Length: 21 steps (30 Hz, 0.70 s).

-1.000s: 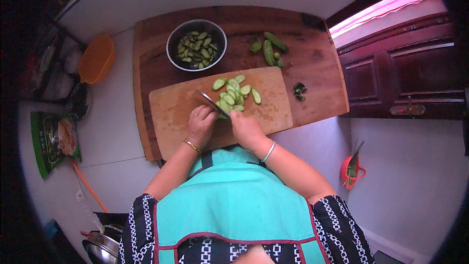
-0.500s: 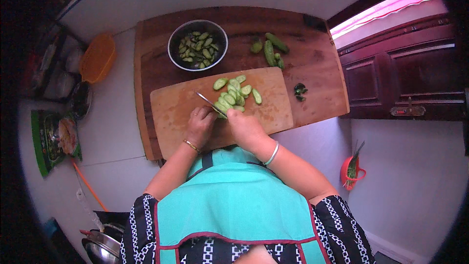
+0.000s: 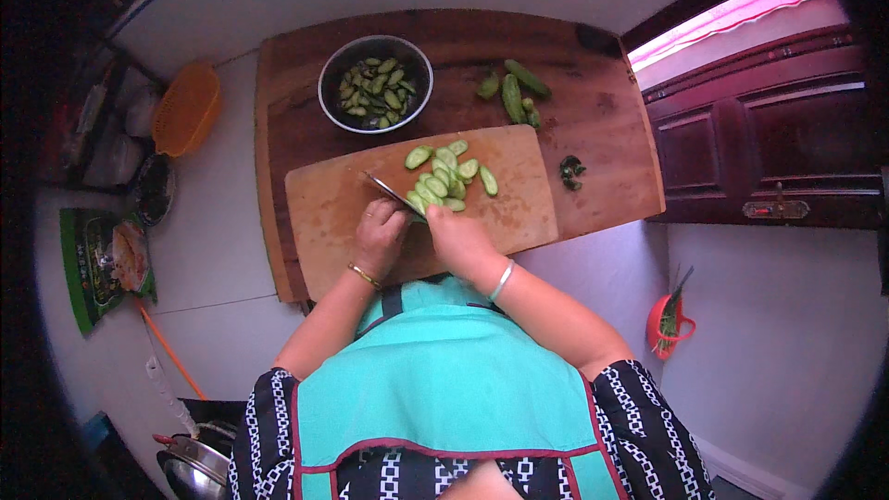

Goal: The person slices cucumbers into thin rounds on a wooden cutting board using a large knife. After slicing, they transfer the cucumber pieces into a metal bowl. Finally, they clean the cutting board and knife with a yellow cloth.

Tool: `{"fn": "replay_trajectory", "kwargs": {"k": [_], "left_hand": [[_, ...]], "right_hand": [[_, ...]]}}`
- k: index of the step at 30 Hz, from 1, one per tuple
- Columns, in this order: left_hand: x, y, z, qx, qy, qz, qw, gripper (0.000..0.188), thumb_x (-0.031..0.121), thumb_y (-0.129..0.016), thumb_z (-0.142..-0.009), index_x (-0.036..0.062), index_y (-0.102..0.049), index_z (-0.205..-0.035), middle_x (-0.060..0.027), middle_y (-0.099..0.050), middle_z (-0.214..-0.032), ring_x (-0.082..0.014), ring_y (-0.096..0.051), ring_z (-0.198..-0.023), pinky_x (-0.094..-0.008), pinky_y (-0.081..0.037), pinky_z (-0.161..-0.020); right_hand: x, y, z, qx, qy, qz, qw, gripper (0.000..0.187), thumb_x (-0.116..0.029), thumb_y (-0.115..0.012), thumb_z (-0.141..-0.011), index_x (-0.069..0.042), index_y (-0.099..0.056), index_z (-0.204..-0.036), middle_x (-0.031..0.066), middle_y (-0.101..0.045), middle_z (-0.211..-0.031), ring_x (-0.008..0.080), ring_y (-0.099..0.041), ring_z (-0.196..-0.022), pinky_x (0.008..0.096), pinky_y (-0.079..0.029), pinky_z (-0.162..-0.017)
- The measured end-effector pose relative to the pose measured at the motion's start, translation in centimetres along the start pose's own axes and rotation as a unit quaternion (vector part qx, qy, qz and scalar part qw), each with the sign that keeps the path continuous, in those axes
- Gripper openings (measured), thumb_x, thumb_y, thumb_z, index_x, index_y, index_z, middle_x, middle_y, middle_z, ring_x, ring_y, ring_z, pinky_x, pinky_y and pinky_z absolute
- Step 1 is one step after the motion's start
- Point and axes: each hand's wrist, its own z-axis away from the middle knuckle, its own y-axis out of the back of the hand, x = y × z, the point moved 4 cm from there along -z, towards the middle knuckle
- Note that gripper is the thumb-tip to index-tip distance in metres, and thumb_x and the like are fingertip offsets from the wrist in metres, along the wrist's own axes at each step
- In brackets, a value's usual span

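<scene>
My right hand (image 3: 460, 239) is closed round the handle of a kitchen knife (image 3: 391, 191), whose blade slants up to the left just past my left fingertips. Curled fingers of my left hand (image 3: 378, 233) press on a cucumber piece against the wooden cutting board (image 3: 319, 199); that piece is almost wholly hidden by the hand and blade. Beyond the blade lies a loose heap of pale green cucumber slices (image 3: 447, 176), some overlapping, a few lying apart toward the right. The knife's handle is covered by my right fist.
Behind the board stands a metal bowl (image 3: 430, 93) of cut cucumber pieces. Whole cucumbers (image 3: 512, 98) and dark green scraps (image 3: 571, 172) lie on the wooden table (image 3: 611, 130). An orange basket (image 3: 188, 111) is at the left; a red holder (image 3: 663, 329) hangs at the right.
The blade's tip has shifted slightly left and the blade has tilted a little. My right wrist has edged left; my left hand is nearly still.
</scene>
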Motion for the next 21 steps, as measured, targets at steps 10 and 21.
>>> {"fn": "replay_trajectory", "kwargs": {"k": [10, 21], "left_hand": [[0.0, 0.9, 0.7, -0.036, -0.020, -0.059, 0.997, 0.022, 0.010, -0.056, -0.071, 0.0098, -0.065, -0.091, -0.0046, -0.062, -0.098, -0.0237, -0.056, -0.098, -0.0369, -0.043, -0.085], [-0.5, 0.6, 0.7, -0.030, -0.041, -0.042, 0.998, 0.021, 0.009, -0.056, -0.071, 0.0098, -0.065, -0.090, -0.0043, -0.062, -0.099, -0.0238, -0.058, -0.095, -0.0371, -0.045, -0.080]], "right_hand": [[0.7, -0.7, 0.1, 0.052, 0.029, -0.006, 0.998, 0.010, -0.007, -0.047, -0.084, -0.003, -0.045, -0.093, 0.0186, -0.059, -0.079, 0.0349, -0.063, -0.058, 0.0441, -0.051, -0.048], [0.9, -1.4, 0.5, 0.066, 0.024, -0.008, 0.997, 0.010, -0.005, -0.048, -0.082, -0.004, -0.046, -0.091, 0.0165, -0.059, -0.079, 0.0331, -0.063, -0.058, 0.0433, -0.051, -0.047]]}}
